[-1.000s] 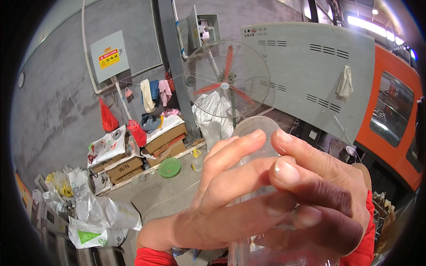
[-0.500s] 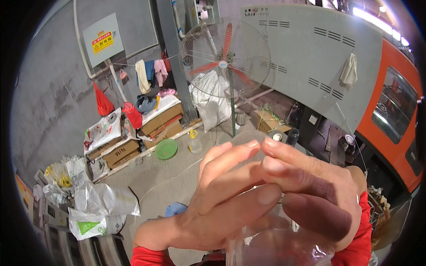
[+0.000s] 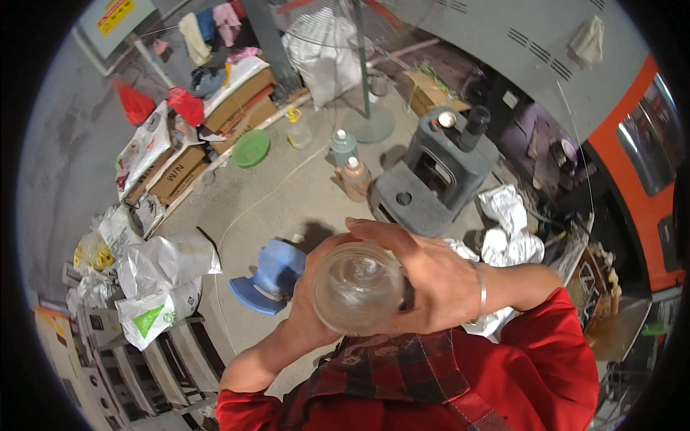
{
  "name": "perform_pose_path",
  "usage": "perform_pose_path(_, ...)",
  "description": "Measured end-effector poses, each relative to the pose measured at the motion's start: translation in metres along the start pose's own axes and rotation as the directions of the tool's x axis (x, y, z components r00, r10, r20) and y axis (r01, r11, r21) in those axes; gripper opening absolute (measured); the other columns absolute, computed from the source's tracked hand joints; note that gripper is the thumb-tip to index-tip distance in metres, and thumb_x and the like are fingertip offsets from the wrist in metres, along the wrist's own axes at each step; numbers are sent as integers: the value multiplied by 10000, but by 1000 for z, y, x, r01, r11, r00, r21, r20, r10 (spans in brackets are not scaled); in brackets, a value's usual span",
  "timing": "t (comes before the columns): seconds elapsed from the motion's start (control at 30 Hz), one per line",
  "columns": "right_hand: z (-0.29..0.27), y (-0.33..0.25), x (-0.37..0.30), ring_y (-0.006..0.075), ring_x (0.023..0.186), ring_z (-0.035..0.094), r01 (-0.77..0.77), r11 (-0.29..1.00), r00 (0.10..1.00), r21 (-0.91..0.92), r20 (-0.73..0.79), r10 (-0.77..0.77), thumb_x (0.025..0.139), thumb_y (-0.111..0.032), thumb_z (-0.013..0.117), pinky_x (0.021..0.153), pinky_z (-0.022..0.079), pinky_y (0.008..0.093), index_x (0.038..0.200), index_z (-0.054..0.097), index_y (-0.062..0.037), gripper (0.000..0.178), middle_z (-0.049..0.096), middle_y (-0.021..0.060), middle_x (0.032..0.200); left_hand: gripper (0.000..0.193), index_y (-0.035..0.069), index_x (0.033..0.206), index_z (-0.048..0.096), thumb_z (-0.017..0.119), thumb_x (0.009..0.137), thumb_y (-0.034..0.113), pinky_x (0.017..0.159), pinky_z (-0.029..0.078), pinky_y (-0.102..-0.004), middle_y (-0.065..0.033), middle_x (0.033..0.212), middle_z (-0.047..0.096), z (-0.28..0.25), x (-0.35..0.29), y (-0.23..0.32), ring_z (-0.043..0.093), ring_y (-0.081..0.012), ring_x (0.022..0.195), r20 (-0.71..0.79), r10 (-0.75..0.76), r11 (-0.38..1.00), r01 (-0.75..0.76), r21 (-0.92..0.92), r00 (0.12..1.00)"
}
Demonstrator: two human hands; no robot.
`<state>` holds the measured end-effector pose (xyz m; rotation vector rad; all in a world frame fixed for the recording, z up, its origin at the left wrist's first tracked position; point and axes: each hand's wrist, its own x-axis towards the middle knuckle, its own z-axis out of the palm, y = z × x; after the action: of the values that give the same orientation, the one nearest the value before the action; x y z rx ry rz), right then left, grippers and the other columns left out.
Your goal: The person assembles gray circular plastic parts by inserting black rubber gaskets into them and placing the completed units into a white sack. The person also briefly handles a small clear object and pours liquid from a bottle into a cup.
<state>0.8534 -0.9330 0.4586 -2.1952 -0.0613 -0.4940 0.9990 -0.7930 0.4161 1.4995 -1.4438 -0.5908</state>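
The person's left hand point(image 3: 305, 313) and right hand point(image 3: 435, 276) curve toward each other, bare forearms point(image 3: 514, 287) angled inward.

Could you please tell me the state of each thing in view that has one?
Left hand: curled against the clear container's left side.
Right hand: curled around its right side.
Clear container: held, round end facing the camera; cannot tell whether open.
Pinkish bottle: standing, cap on.
Teal bottle: standing, cap on.
Green basin: upright on the floor.
White towel: hanging.
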Motion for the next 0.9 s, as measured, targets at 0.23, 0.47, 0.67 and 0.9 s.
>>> perform_pose_path(0.23, 50, 61, -29, 386, 1088, 546, -287, 951, 954, -117, 54, 295, 656, -272, 812, 887, 482, 412, 1353, 294, 22, 917, 468, 235, 1261, 759, 59, 1277, 410, 827, 660, 205, 905, 454, -346, -132, 1216, 520, 57, -15, -84, 545, -248, 1107, 81, -286, 951, 293, -98, 955)
perform_pose_path(0.47, 71, 179, -53, 400, 995, 574, -519, 853, 852, -54, -117, 511, 652, -306, 777, 843, 481, 431, 1214, 407, -11, 735, 530, 210, 1113, 933, 63, 1373, 304, 827, 616, 216, 1025, 351, -441, -213, 1356, 392, 100, 27, -197, 385, -382, 1268, 142, -153, 988, 156, -9, 978)
perform_pose_path(0.67, 72, 322, -75, 421, 977, 576, -819, 573, 542, 23, -299, 786, 644, -308, 779, 828, 476, 456, 1218, 391, -8, 755, 567, 239, 1047, 833, 35, 1366, 342, 805, 695, 206, 981, 414, -398, -186, 1391, 367, 71, 63, -290, 429, -341, 1239, 142, -337, 917, 291, 271, 931)
perform_pose_path(0.9, 54, 475, -82, 433, 941, 555, -869, 493, 390, -26, -648, 654, 629, -250, 809, 783, 469, 453, 1147, 405, 18, 710, 530, 246, 1033, 693, -10, 1317, 404, 744, 745, 185, 840, 497, -382, -198, 1279, 483, 23, 88, -360, 608, -300, 995, 14, -705, 696, 689, 204, 709)
